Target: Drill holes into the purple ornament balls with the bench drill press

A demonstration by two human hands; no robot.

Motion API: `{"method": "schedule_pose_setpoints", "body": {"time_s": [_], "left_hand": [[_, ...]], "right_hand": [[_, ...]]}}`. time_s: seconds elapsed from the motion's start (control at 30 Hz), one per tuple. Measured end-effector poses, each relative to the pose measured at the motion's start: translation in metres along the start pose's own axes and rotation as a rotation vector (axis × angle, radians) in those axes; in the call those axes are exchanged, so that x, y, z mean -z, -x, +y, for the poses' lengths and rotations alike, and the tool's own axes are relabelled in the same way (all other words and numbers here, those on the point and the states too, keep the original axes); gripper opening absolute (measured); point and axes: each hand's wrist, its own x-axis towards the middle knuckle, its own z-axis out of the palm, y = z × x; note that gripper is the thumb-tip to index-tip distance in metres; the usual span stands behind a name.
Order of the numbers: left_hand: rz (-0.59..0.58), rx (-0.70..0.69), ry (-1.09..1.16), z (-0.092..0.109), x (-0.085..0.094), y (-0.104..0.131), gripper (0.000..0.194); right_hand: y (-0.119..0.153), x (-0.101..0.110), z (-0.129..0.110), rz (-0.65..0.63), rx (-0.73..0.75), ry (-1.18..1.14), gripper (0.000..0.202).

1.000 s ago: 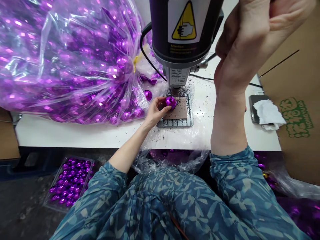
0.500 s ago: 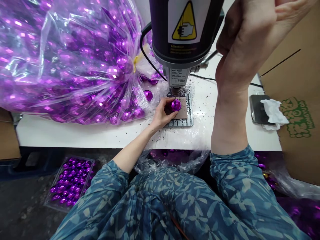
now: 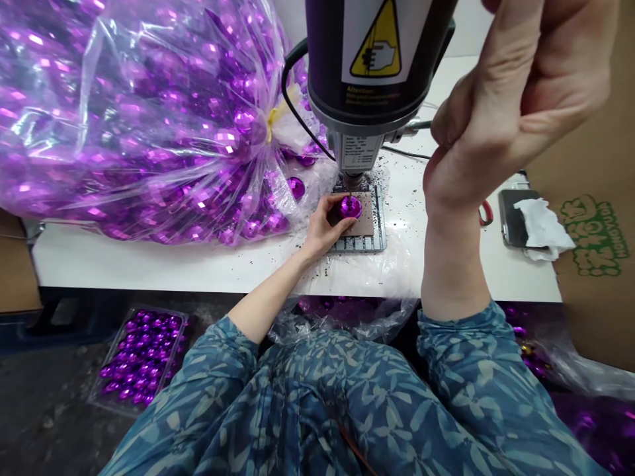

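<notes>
One purple, faceted, shiny ball [image 3: 350,208], held over a flat brown board [image 3: 366,223] beneath a black-and-grey bench drill [image 3: 380,109].
Left hand [image 3: 325,226] pinched it; right hand [image 3: 518,99] was closed round a grey metal lever [image 3: 421,125]. Step, as judged: ball positioning; next move called for a steady pinch.

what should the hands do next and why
Probably ease the lever down slightly with the right hand while the left hand steadies the purple ball. The ball sits pinched under the drill bit, and the right hand is at the lever. Whether the bit already touches the ball, I can't tell.
</notes>
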Motion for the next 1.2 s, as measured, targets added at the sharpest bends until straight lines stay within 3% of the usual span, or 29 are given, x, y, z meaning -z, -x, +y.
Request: {"method": "schedule_pose_setpoints", "body": {"time_s": [0.17,0.4,0.57,0.73,0.87,0.97,1.03,1.13,1.2], "left_hand": [[0.003,-0.025,0.018,-0.001,0.001,0.0,0.055],[0.0,-0.009,0.034,0.001,0.0,-0.001,0.057],[-0.013,-0.032,0.024,0.003,0.002,-0.002,0.056],[-0.005,-0.028,0.019,0.003,0.002,-0.002,0.057],[0.01,-0.039,0.021,0.003,0.002,-0.001,0.055],[0.013,-0.05,0.02,0.001,0.001,-0.001,0.055],[0.015,-0.042,0.016,-0.001,-0.001,-0.002,0.054],[0.047,-0.013,0.006,0.005,-0.002,-0.002,0.052],[0.083,0.013,-0.038,0.02,0.003,0.004,0.051]], "right_hand": [[0.026,0.006,0.005,0.047,0.11,-0.062,0.019],[0.036,0.01,0.023,0.066,0.231,-0.136,0.017],[0.044,0.015,0.034,0.097,0.221,-0.103,0.023],[0.054,0.023,0.061,0.132,0.352,-0.037,0.021],[0.059,0.026,0.066,0.125,0.324,0.048,0.035],[0.047,0.017,0.042,0.143,0.283,0.061,0.041],[0.029,0.006,0.022,0.149,0.18,0.023,0.032],[-0.007,-0.009,0.006,-0.014,0.059,-0.093,0.03],[-0.027,-0.015,0.009,-0.058,-0.046,-0.088,0.03]]}}
